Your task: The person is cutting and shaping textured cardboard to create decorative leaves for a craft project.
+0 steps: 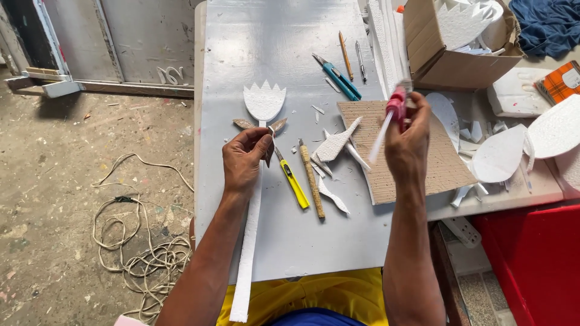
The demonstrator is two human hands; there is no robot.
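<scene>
A white foam flower point(264, 101) with a long foam stem point(248, 241) lies on the grey board point(260, 42). Two brown leaf shapes point(244, 124) flank the stem just below the flower head. My left hand point(243, 160) pinches a small brown leaf piece against the stem. My right hand point(406, 139) is raised above a brown cardboard slab point(435, 169) and grips a red glue gun point(397, 108) with a white glue stick point(380, 139) sticking out toward me.
A yellow utility knife point(293, 182), a brown rod point(312, 181) and white foam cut-outs point(335, 145) lie between my hands. A teal cutter point(338, 78) and pens point(345, 55) sit farther back. A cardboard box point(450, 54) and foam pieces point(498, 157) are at right. Cord point(133, 241) lies on the floor.
</scene>
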